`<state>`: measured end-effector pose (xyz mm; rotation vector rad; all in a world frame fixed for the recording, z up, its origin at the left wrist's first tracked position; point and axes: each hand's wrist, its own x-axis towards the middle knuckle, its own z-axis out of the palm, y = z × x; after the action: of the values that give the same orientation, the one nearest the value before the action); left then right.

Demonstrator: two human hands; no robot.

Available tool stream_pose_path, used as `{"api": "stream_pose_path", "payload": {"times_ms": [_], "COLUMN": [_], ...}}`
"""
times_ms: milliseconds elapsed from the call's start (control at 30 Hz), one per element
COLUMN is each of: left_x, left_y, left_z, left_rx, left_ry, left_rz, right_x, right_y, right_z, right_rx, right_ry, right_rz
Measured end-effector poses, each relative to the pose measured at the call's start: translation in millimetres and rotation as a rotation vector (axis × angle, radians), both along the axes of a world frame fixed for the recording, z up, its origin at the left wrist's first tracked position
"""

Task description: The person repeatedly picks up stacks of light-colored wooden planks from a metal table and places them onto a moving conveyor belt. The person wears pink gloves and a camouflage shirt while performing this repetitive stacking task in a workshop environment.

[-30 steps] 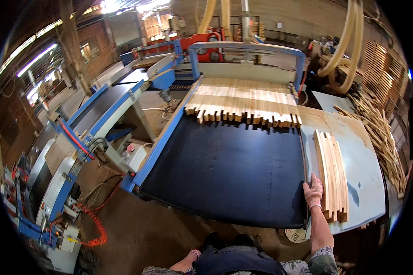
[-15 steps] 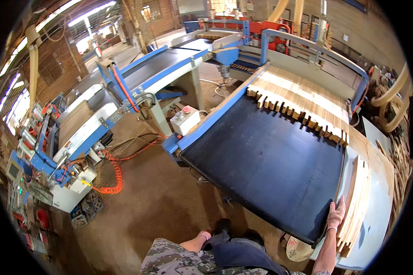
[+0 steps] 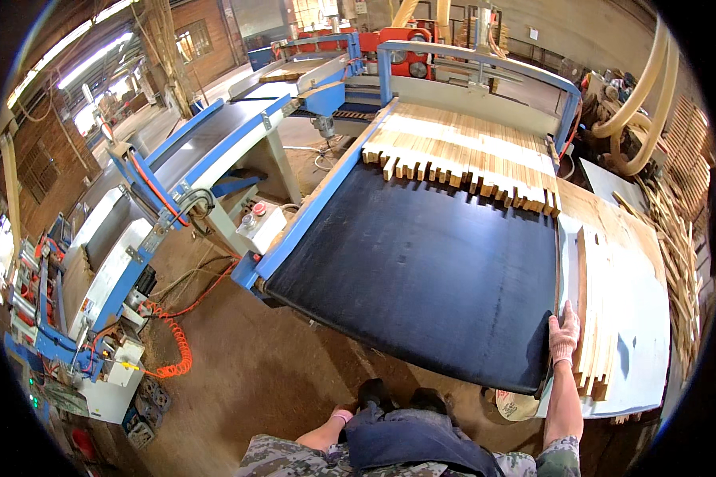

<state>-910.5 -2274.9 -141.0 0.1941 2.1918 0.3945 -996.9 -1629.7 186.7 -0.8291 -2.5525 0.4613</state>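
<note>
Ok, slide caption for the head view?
Right hand between a black conveyor belt and wooden strips, more strips lined across the belt.

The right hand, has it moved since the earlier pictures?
No, not noticeably: the right hand stays at the right edge of the black belt, near its closest corner; the camera's view shifted.

the left hand (image 3: 343, 414) is mostly hidden behind the dark apron (image 3: 410, 439); little more than a pink cuff shows, so its grip cannot be told. whether the right hand (image 3: 564, 334) touches the nearest wooden strip (image 3: 583, 274) is unclear. glare (strongest toward the far end) washes out the seams between the strips there. the belt (image 3: 422, 262) hides part of a round disc (image 3: 517, 405), the dark rim cuts off the pale hoses (image 3: 632, 99), and camouflage clothing (image 3: 286, 457) runs out below.
</note>
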Motion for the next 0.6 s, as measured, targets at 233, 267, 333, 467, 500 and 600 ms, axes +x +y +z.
{"api": "stream_pose_path", "payload": {"times_ms": [233, 267, 333, 467, 500, 600], "left_x": [-2.0, -0.5, -0.1, 3.0, 3.6, 6.2], "left_y": [-3.0, -3.0, -3.3, -6.2, -6.6, -8.6], "left_z": [-7.8, -7.1, -5.9, -3.5, -3.2, -2.4], "left_rx": [-0.039, -0.043, -0.054, -0.066, -0.068, -0.076], "left_ry": [-0.040, -0.047, -0.058, -0.077, -0.078, -0.088], "left_rz": [0.010, 0.011, 0.009, 0.014, 0.015, 0.020], "right_x": [-1.2, -1.3, -1.2, -2.0, -1.8, -3.1], "right_y": [-1.4, -2.7, -1.5, 1.1, 0.7, 2.5], "right_z": [1.7, 2.4, -0.6, -1.4, -0.7, -2.3], "right_rx": [0.000, -0.002, 0.021, 0.014, 0.013, 0.024], "right_ry": [0.007, 0.007, 0.028, 0.019, 0.008, 0.008], "right_rz": [-0.021, -0.029, -0.023, -0.018, -0.023, -0.014]}}
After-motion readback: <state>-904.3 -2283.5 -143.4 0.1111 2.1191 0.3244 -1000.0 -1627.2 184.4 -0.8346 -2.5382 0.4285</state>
